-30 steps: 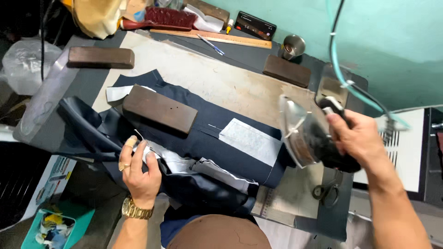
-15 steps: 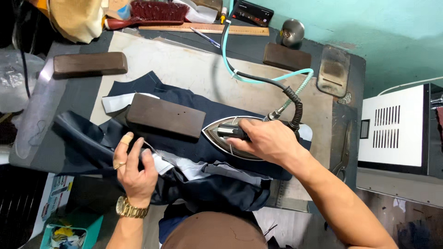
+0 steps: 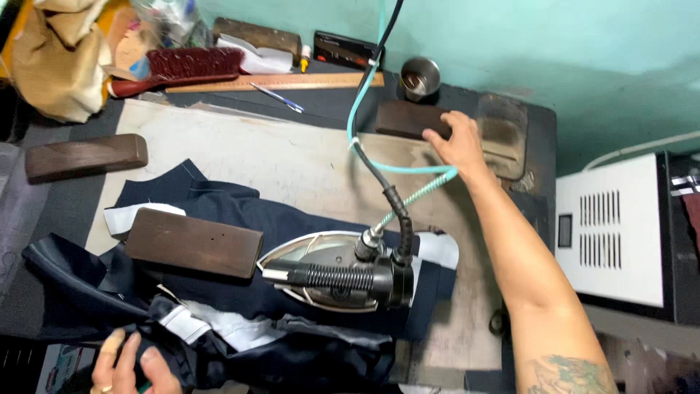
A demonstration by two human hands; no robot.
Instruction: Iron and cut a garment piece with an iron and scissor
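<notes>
A navy garment (image 3: 240, 211) with white lining lies spread on the pressing table (image 3: 292, 157). A steel iron (image 3: 335, 276) with a black handle rests flat on it, with no hand on it. Its teal hose and black cord (image 3: 379, 164) rise toward the top. A dark wooden block (image 3: 193, 242) weighs the cloth down just left of the iron. My right hand (image 3: 456, 146) reaches to the far right and grips the end of another dark wooden block (image 3: 405, 118). At the bottom left edge my left hand (image 3: 127, 368) clutches the bunched garment.
A third wooden block (image 3: 84, 157) lies at the left edge. At the back are a red-bristled brush (image 3: 182, 67), a long wooden ruler (image 3: 277, 82), a pen (image 3: 277, 97) and a small metal cup (image 3: 421, 75). An iron rest pad (image 3: 503, 138) and a white box unit (image 3: 616, 226) stand at the right.
My right hand let go of the iron, which now sits alone on the garment, and reached away to the far wooden block. My left hand stays on the bunched cloth.
</notes>
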